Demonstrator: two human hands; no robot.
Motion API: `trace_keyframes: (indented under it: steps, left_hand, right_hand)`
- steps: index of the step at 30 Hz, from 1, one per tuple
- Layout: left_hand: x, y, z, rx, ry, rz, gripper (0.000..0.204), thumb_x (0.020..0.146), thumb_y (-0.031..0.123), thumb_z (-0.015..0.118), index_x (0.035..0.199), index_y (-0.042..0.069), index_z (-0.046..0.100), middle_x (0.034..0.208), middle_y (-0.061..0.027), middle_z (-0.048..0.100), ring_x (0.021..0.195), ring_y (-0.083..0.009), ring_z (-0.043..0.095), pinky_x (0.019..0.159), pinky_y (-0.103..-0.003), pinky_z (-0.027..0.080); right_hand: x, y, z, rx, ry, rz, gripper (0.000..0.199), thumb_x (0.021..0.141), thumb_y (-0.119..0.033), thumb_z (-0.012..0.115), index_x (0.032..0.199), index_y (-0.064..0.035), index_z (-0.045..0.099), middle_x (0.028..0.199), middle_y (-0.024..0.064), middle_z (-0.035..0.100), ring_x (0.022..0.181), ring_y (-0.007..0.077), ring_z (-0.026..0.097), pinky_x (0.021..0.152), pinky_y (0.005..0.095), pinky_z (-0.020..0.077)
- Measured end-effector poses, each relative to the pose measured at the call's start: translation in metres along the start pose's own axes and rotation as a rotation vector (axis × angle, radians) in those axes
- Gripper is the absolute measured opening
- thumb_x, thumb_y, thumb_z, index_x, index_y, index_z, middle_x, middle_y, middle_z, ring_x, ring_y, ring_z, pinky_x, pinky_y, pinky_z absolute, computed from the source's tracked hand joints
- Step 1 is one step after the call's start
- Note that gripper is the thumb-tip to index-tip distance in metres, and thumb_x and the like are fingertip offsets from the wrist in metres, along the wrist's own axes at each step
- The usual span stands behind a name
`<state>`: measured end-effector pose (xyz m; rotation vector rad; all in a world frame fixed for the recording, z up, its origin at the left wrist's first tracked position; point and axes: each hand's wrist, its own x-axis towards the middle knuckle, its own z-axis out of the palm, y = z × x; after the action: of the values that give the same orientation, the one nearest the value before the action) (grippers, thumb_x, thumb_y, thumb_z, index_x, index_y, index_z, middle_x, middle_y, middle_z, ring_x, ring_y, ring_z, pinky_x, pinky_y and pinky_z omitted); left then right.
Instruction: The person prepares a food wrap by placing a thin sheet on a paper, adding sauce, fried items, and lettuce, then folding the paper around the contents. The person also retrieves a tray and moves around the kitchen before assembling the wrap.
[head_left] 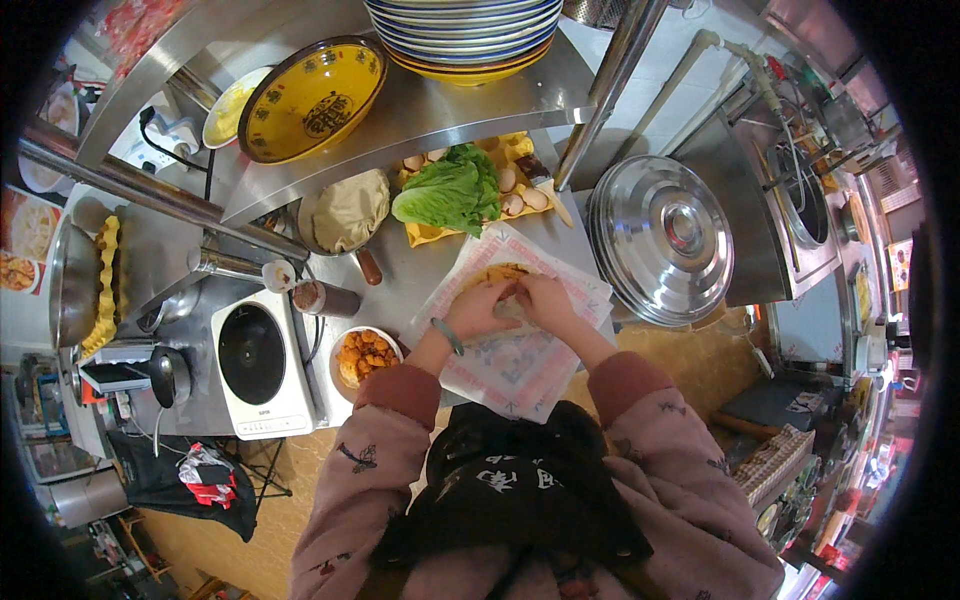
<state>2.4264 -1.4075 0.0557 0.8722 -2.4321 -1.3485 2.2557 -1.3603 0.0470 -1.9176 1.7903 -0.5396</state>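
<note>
A round, browned flatbread (492,273) lies on a white wrapping sheet (520,375) with red print at the counter's front edge. My left hand (484,308), a grey band at its wrist, and my right hand (549,304) meet at the near side of the bread. Their fingers are bent and closed on its edge, thumbs close together. The hands hide much of the bread, and whatever may be inside it cannot be made out. Beyond the sheet, green lettuce (450,190) rests on a yellow egg tray (425,236) with several eggs.
Left of the sheet stand a bowl of fried orange-brown pieces (368,355), a jar of dark red seasoning (325,298), a cloth-covered pan (345,215) and a white induction cooker (262,360). Stacked metal lids (665,240) are at right. A steel shelf (440,130) with bowls overhangs the back.
</note>
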Motion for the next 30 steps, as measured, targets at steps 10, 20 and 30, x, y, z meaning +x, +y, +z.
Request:
trace_keyframes:
  steps: [10, 20, 30]
  left_hand:
    - [-0.029, 0.021, 0.04, 0.491, 0.087, 0.023, 0.053, 0.067, 0.013, 0.067, 0.115, 0.003, 0.048, 0.121, -0.0132, 0.046, 0.111, -0.0304, 0.044, 0.094, -0.037, 0.038]
    - [-0.028, 0.008, 0.052, 0.438, 0.211, 0.074, 0.045, 0.069, 0.01, 0.063, 0.11, -0.002, 0.051, 0.112, -0.017, 0.051, 0.103, -0.0318, 0.05, 0.089, -0.038, 0.041]
    - [-0.025, 0.007, 0.036, 0.307, 0.123, 0.036, 0.047, 0.069, 0.012, 0.065, 0.112, 0.0, 0.05, 0.11, -0.0155, 0.053, 0.101, -0.031, 0.052, 0.086, -0.037, 0.043]
  right_hand:
    - [0.008, 0.017, 0.01, 0.018, -0.082, 0.118, 0.01, 0.066, -0.01, 0.065, 0.073, -0.0043, 0.062, 0.079, 0.0129, 0.058, 0.078, 0.0311, 0.057, 0.069, 0.0391, 0.0455]
    - [-0.077, -0.003, 0.002, 0.101, 0.067, -0.076, 0.019, 0.068, -0.002, 0.056, 0.087, -0.0058, 0.055, 0.082, 0.0122, 0.056, 0.08, 0.0333, 0.054, 0.068, 0.0415, 0.0429]
    - [-0.106, -0.01, 0.01, -0.045, 0.165, -0.157, 0.044, 0.068, -0.008, 0.061, 0.112, -0.007, 0.054, 0.119, 0.0104, 0.047, 0.108, 0.0278, 0.046, 0.086, 0.0398, 0.0392]
